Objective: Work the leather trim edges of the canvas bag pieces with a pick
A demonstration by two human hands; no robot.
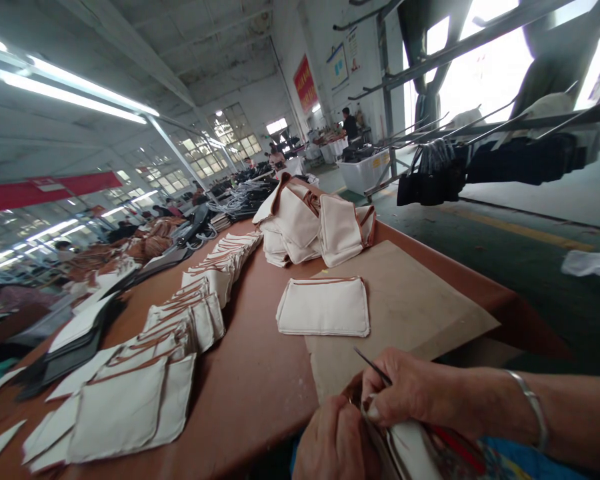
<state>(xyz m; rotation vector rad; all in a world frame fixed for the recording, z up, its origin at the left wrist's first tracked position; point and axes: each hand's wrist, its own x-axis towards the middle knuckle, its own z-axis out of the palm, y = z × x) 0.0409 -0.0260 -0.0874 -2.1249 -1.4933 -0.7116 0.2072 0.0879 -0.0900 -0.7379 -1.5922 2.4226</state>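
At the table's front edge, my left hand point(333, 443) is closed on the edge of a cream fabric pouch point(413, 450) with brown trim. My right hand point(413, 387) pinches the same pouch from the other side. A slim dark pointed tool point(373, 365) sticks out of my right fist, tip towards the upper left; its kind is hard to make out. My fingers hide most of the edge between them. Just beyond my hands, a finished-looking cream pouch point(325, 307) lies flat, partly on a sheet of brown paper point(415, 300).
A heap of cream pouches point(305, 223) sits farther back on the brown table point(265, 373). Overlapping rows of pouches point(130, 400) run along the left, beside dark stacked pieces point(75, 360). To the right stands a metal rack with black bags point(433, 173); a white bin point(364, 170) is behind.
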